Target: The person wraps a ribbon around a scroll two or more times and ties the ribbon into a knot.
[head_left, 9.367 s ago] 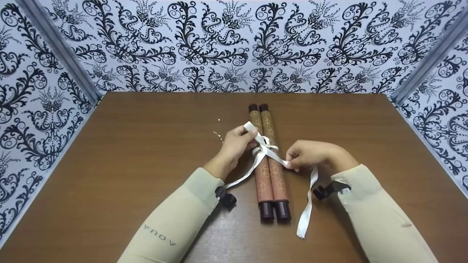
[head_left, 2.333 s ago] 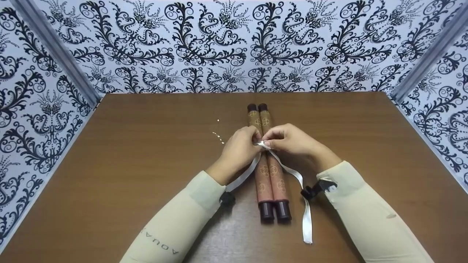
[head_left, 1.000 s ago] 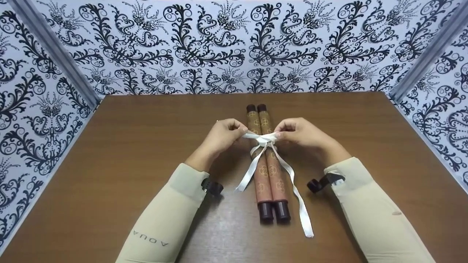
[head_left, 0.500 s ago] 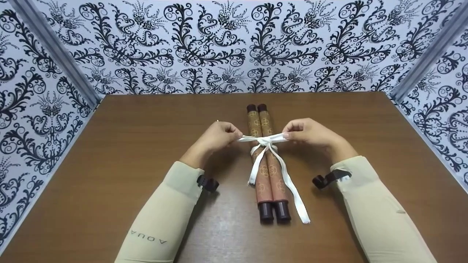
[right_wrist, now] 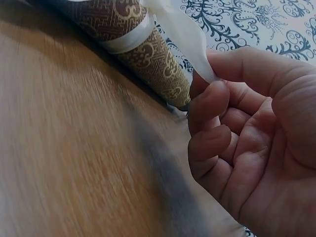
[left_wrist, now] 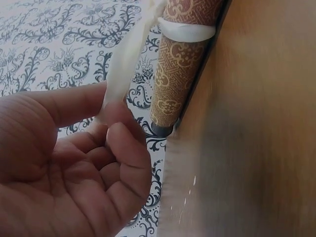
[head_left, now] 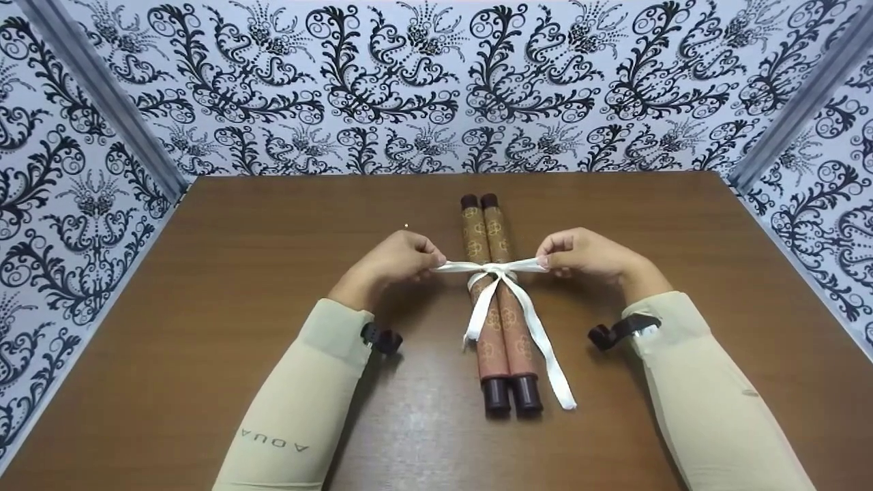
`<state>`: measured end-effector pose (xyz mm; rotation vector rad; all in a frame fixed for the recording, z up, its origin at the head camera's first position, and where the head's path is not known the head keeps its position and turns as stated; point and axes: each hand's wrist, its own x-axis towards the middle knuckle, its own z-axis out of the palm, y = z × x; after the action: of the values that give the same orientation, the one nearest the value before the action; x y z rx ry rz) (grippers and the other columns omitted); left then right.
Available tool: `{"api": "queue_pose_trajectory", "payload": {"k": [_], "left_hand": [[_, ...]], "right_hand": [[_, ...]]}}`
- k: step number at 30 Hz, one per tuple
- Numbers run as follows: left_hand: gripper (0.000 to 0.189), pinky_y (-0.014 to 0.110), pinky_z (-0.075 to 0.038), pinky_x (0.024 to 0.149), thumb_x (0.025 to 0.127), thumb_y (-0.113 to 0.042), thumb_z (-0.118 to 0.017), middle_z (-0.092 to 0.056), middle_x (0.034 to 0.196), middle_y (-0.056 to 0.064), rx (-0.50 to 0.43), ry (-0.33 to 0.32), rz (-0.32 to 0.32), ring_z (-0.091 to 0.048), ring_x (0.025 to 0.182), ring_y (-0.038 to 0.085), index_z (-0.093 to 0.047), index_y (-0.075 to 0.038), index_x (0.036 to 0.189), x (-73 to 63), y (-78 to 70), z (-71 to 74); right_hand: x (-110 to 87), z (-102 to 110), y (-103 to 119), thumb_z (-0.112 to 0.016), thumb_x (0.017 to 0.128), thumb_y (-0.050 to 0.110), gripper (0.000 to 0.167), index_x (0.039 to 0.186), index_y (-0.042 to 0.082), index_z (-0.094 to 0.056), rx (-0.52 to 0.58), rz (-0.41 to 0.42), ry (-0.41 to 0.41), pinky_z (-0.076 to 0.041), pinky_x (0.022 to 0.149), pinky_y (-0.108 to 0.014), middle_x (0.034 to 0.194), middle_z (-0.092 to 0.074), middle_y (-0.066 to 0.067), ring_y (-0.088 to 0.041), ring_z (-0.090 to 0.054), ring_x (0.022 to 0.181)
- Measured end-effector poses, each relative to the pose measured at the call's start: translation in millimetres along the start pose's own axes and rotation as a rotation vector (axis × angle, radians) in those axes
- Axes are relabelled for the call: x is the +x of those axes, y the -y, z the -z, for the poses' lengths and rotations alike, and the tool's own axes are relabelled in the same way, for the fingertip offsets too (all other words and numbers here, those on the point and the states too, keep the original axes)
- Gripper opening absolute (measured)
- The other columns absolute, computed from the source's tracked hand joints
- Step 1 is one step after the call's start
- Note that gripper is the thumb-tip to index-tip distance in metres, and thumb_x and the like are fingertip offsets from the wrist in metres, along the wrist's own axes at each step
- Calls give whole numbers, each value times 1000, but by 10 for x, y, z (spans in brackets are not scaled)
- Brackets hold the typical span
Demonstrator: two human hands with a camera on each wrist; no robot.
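Two scrolls (head_left: 508, 317) with patterned brown-to-pink covers and dark end knobs lie side by side on the table. A white ribbon (head_left: 522, 264) goes round both near their middle and is knotted on top as a bow. My left hand (head_left: 399, 259) pinches the left loop between thumb and fingers. The right loop is pinched by my right hand (head_left: 586, 256), and both loops stretch out taut sideways. Two loose ribbon tails hang toward the front, one over the left scroll, the longer one reaching the table on the right. In the left wrist view the ribbon band (left_wrist: 187, 32) circles the scroll.
The brown wooden table (head_left: 239, 307) runs back to a wall (head_left: 409, 82) with black floral scrollwork on white. Small white specks (left_wrist: 186, 197) lie on the table left of the scrolls. Each wrist wears a black strap-on camera (head_left: 383, 339).
Over the last seconds my hands come together at the ribbon, then draw apart with a loop in each. The knot tightens and the tails shorten. The scrolls stay nearly in place.
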<state>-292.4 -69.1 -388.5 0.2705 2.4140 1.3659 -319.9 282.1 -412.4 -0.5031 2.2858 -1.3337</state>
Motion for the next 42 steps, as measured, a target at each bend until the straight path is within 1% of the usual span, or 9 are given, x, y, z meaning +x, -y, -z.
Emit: {"api": "queue_pose_trajectory", "payload": {"k": [4,8,14,18,23,30,39,42], "left_hand": [[15,27,-50,67,98,-12,-67,-61,74,-1,26,18,7,-55,68,10,-77,-2,102,-3,28,18],[16,24,-49,66,98,-11,-65,-61,75,-1,30,23,18,-56,70,11,-78,-2,103,-2,61,26],[17,22,-47,62,99,-10,-65,-60,73,-1,35,31,23,-56,69,11,-77,1,104,12,108,37],[17,21,-47,62,99,-11,-65,-60,73,-1,31,43,40,-56,69,11,-76,1,105,22,129,41],[18,21,-48,63,100,-12,-65,-60,75,0,42,55,50,-57,71,11,-76,0,106,22,139,46],[18,20,-47,62,100,-13,-65,-59,74,0,50,63,45,-56,70,11,-76,1,105,32,145,39],[18,19,-49,63,100,-12,-65,-58,74,-1,39,60,71,-56,71,11,-76,2,107,36,137,36],[19,19,-49,63,101,-11,-65,-58,74,-1,33,65,75,-55,71,11,-76,2,107,43,155,35]], "right_hand": [[-3,16,-65,-70,97,14,9,97,5,-71,22,1,16,-46,61,-22,72,-62,5,-8,-55,64],[-4,34,-124,-69,97,12,6,95,7,-70,44,4,38,-44,60,-21,70,-61,5,-8,-53,63],[-6,62,-178,-68,98,12,6,93,9,-70,53,-10,54,-44,58,-21,68,-60,5,-7,-53,61],[-11,83,-194,-67,97,11,5,92,9,-70,53,-18,54,-45,58,-21,68,-60,6,-7,-53,62],[-41,114,-204,-67,96,9,6,91,10,-70,51,-22,51,-46,59,-20,68,-61,6,-6,-55,62],[-84,189,-256,-66,97,8,7,91,10,-70,58,-18,73,-45,59,-19,69,-61,7,-6,-55,63],[-127,223,-276,-65,97,5,12,90,12,-71,135,-34,82,-47,61,-19,71,-61,7,-6,-55,64],[-139,233,-281,-65,97,5,13,89,13,-71,130,-41,78,-47,60,-19,71,-61,8,-6,-56,63]]}}
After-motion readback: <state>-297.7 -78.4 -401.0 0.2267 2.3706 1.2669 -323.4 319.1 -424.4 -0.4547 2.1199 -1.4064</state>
